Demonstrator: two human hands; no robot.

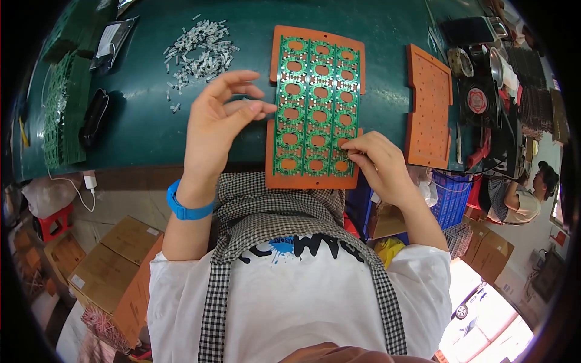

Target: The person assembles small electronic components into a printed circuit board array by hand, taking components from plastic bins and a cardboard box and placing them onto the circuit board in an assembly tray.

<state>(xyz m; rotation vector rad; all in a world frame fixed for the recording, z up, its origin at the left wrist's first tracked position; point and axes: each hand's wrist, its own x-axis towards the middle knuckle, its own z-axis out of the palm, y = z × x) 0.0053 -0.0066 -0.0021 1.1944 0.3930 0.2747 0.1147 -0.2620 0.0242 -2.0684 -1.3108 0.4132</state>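
1. Green circuit-board panel [320, 105] in the middle of the view, three columns of six ring-shaped patterns with oval openings. It lies flat on an orange tray [302, 181], which shows past its upper and lower ends. The tray sits at the near edge of the dark green tabletop [145, 124].

2. Left hand [213, 118]: thumb and index finger come close together just beside the panel's left edge, the other fingers loosely bent. I cannot tell whether this grip pinches anything.

3. Right hand [382, 162]: thumb and index finger are bunched at the panel's lower right edge. Whether that grip pinches a small part or only touches the panel, I cannot tell.

4. Progress, as I judge it: the panel is seated on its tray and under handling. Many small whitish pieces [203, 48] lie loose in a heap beyond the left hand. The detail is too small to say which positions on the panel are finished.

5. Farther out on the tabletop, a stack of green panels [63, 112] stands at the left; their state is unclear. A second orange tray [431, 112] lies to the right, apart from the first.

6. Writing: dark lettering shows upside down on the white shirt [302, 296]. A black packet [114, 42] bears a pale label and a cardboard box [109, 266] a small white one, neither legible. A round red emblem [477, 101] marks a black object at the right.
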